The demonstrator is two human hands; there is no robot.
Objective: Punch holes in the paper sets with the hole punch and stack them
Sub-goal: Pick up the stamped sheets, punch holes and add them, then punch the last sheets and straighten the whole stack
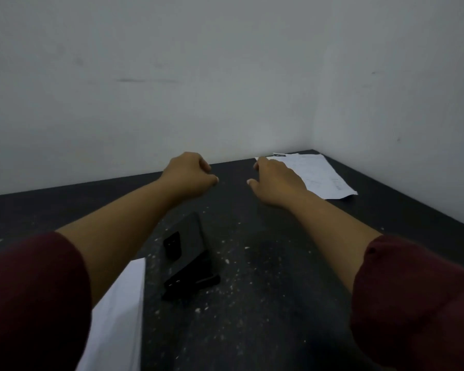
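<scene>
A printed paper set (322,174) lies flat at the far right corner of the dark table (279,303). My right hand (277,182) stretches out over its left edge, fingers fairly straight, fingertips at the sheet's far left corner, thumb apart. My left hand (188,174) hovers to the left of it, fingers loosely curled, holding nothing. A black hole punch (191,284) sits near the table's middle, below and between my forearms. A white paper stack (118,317) lies at the near left, partly hidden by my left sleeve.
A dark phone (186,241) lies face down just beyond the hole punch. White paper specks are scattered over the tabletop. Pale walls close the table at the back and on the right.
</scene>
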